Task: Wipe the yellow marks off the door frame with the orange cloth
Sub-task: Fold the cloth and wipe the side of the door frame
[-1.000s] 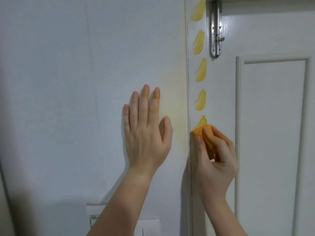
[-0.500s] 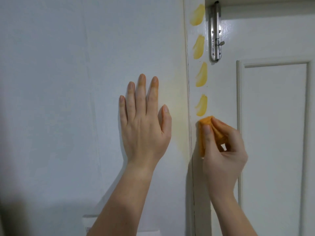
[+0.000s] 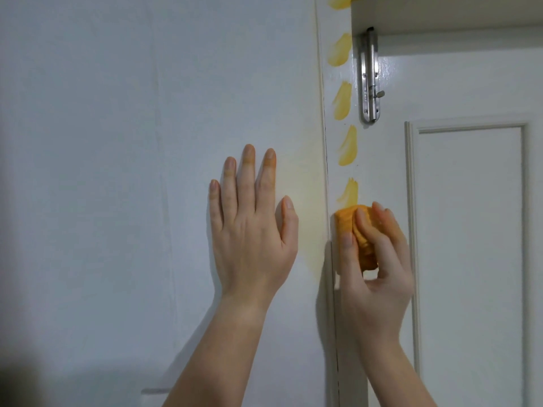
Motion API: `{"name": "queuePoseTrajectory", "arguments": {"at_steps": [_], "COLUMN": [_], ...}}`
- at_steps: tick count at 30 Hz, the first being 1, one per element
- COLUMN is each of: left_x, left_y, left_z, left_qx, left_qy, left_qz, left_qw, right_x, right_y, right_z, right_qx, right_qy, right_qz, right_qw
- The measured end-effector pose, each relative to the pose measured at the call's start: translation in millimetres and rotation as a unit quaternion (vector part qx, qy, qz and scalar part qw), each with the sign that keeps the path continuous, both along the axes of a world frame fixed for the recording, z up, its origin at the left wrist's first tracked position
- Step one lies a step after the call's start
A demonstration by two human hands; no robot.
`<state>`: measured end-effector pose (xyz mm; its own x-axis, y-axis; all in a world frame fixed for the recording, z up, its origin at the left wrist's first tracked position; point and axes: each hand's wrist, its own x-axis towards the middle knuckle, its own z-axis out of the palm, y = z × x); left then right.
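White painted wall (image 3: 117, 142) at 9 o'clock, door frame (image 3: 330, 136) running up toward 12. Left hand (image 3: 249, 230) flat on wall, fingers straight, probably for bracing. Right hand (image 3: 379, 259) at 3, pinching bunched orange cloth (image 3: 346, 221) against frame, touching lowest of five yellow marks (image 3: 348, 146); others unwiped above.

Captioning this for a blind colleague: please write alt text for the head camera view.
A right hand holds a bunched orange cloth to a white door frame, just below the lowest of five yellow marks running up it. The left hand lies flat on the wall beside it, and a metal bolt sits on the door.
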<state>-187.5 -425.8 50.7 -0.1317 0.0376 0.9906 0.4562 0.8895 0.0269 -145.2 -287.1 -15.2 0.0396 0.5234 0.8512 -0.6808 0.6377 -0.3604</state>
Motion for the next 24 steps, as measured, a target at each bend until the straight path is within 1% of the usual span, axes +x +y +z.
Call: {"name": "queuePoseTrajectory", "arguments": {"at_steps": [3, 6, 10, 14, 17, 21, 24], "left_x": [-0.6, -1.5, -2.2, -1.7, -1.2, 0.0, 0.2], "left_y": [-0.8, -0.9, -1.7, -1.0, -1.4, -3.3, -4.2], "left_z": [-0.4, -0.4, -1.2, -1.0, -0.8, -2.1, -3.1], "left_qx": [-0.008, -0.011, -0.009, -0.010, -0.011, -0.016, -0.023], "left_qy": [-0.002, 0.000, 0.000, -0.001, -0.002, 0.000, -0.001], "left_qz": [-0.001, -0.001, 0.000, -0.002, -0.007, -0.010, -0.006], "left_qw": [1.000, 1.000, 1.000, 1.000, 1.000, 1.000, 1.000], "right_x": [-3.6, -0.8, -0.7, 1.9, 0.2, 3.5, 7.7], "right_y": [10.7, 14.8, 14.7, 9.9, 5.8, 7.2, 8.2], "right_z": [-13.4, -10.3, 4.5, 13.1, -2.1, -20.2, -23.0], "right_qx": [0.077, 0.108, 0.106, 0.057, 0.052, 0.130, 0.144], "right_qy": [-0.002, 0.000, 0.028, 0.038, 0.005, -0.056, -0.076], "right_qz": [-0.050, -0.057, -0.046, -0.060, -0.057, -0.079, -0.034], "right_qw": [0.996, 0.993, 0.993, 0.996, 0.997, 0.987, 0.986]}}
